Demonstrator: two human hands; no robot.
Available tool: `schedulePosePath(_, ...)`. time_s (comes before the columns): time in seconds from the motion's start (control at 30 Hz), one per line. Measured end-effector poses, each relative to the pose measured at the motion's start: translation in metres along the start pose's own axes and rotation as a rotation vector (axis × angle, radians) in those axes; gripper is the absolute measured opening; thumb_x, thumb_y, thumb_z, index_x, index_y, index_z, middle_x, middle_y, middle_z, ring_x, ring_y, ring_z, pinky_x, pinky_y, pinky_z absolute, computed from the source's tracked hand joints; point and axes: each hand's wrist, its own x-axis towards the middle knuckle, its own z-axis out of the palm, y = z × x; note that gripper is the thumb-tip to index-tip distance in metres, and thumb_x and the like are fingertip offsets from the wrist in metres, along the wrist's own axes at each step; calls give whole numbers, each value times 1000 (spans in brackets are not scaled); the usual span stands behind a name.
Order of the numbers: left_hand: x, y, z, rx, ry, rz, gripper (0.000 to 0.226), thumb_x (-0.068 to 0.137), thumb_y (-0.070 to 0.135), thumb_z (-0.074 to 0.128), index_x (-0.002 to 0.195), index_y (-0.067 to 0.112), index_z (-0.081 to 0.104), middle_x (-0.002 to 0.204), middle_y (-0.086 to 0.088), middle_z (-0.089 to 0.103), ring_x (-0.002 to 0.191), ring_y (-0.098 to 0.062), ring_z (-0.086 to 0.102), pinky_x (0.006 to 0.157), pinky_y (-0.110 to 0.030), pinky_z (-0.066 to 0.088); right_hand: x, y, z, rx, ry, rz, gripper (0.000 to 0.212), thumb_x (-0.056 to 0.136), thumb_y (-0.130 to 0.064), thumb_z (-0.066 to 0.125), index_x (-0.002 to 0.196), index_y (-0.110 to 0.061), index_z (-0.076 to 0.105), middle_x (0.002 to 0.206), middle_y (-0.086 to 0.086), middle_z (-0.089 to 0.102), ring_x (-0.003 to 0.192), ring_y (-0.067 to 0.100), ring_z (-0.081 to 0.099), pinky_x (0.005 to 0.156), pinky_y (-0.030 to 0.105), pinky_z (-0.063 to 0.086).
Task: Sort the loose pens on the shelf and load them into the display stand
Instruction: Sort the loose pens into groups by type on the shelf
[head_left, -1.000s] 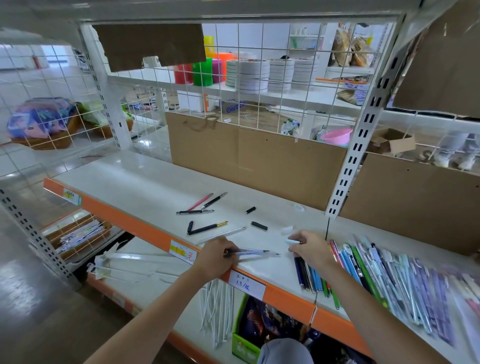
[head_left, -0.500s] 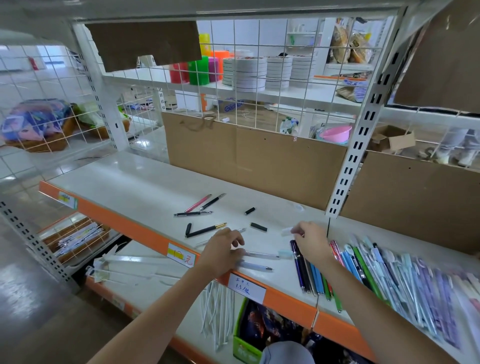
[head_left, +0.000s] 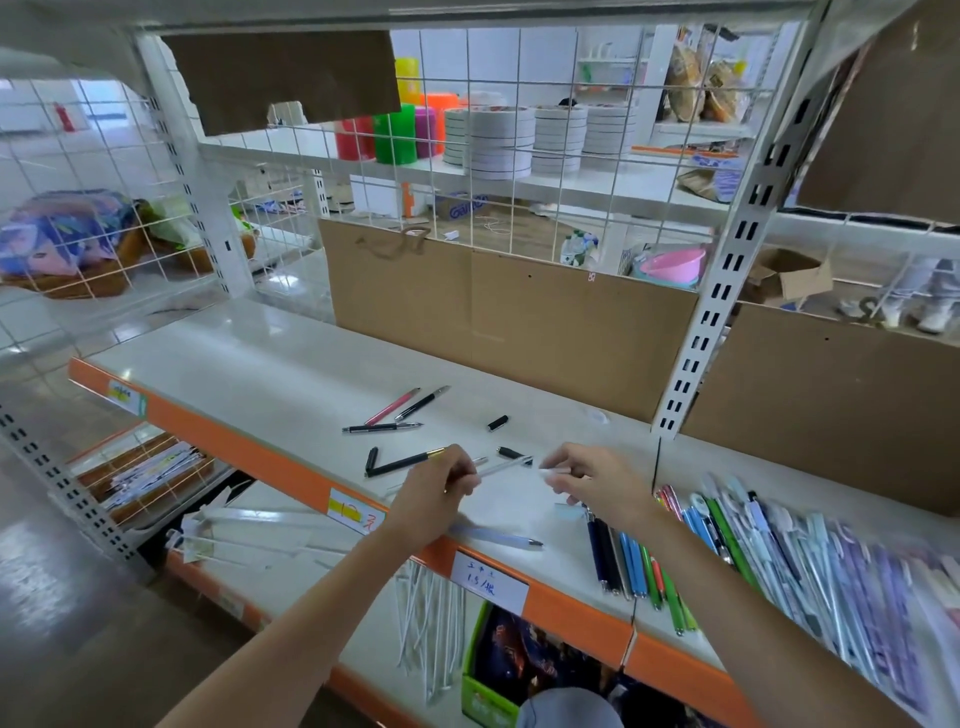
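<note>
White pen (head_left: 501, 466) is pinched above the shelf (head_left: 260, 374) by the left hand (head_left: 441, 491), its cap (head_left: 553, 472) pinched by the right hand (head_left: 592, 480) — cap should be pressed on straight (squarely aligned) before sorting.

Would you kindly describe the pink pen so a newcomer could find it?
Start at the white shelf with the orange front edge. Left of centre lie three loose pens in a cluster. The pink pen is the leftmost, slanted beside a black pen; it alone is pink.

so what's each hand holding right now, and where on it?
Left hand pinches a white pen near its rear end, tip pointing right. Right hand pinches a small white cap at its fingertips.
</note>
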Motion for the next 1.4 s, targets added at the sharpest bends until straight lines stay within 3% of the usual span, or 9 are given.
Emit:
schedulePosePath(0.23,-6,3,-3,1,0,18,11,93,13,55,83,16,52,77,1,61,69,-8,52,63,-10,39,-3,-5,4,31,132,-30,5,91,-19,61,91,-21,65,80,0,66,69,6,57,57,8,44)
schedulePosePath(0.37,-7,5,-3,-29,-34,32,8,92,14,58,84,16,57,76,5,62,71,-9,55,64,-11,40,-3,-6,7,-47,75,-50,6,89,-19,63,92,-23,67,82,-6,63,71,5,53,63,12,42)
schedulePosePath(0.47,-8,8,-2,0,-50,51,8,90,15,60,89,12,68,77,2,66,72,-8,58,67,-13,42,-3,-7,10,-50,31,-43,8,90,-17,63,89,-24,67,76,-5,61,66,5,52,58,11,43)
schedulePosePath(0.63,-10,11,5,83,44,118,12,90,9,58,88,6,70,79,-5,68,66,-5,52,62,-6,36,-2,-7,13,42,-31,58,12,89,-10,60,84,-18,67,68,-4,60,58,6,51,56,12,42)
schedulePosePath(0.77,-16,8,13,168,131,136,12,91,6,54,87,5,65,84,-5,64,73,-14,54,60,-12,32,5,-13,16,280,-53,221,10,88,-4,59,87,-4,68,68,4,62,59,11,49,52,17,41)
schedulePosePath(0.9,-12,7,23,246,132,136,19,96,11,49,99,5,66,95,-5,63,86,-21,58,69,-18,32,18,-9,15,371,-91,371,9,88,-1,57,81,-2,64,65,8,57,53,12,42,43,15,34)
schedulePosePath(1.07,5,9,31,201,39,107,27,98,29,46,100,15,69,93,-1,59,83,-16,57,73,-28,45,36,4,-1,-33,-38,284,9,89,-9,55,88,-13,63,73,-1,53,64,9,46,53,19,33)
schedulePosePath(1.2,19,-6,23,279,176,14,15,92,22,55,100,14,66,96,0,55,91,-16,53,80,-23,39,44,21,-23,-276,-86,313,15,89,-11,52,88,-15,66,93,4,62,83,19,57,62,24,41)
schedulePosePath(1.4,24,-19,22,453,180,-125,25,94,34,48,112,19,56,105,1,52,96,-15,45,88,-29,38,74,41,-31,-438,219,334,25,93,-9,44,104,-4,66,106,15,67,98,29,59,74,31,46)
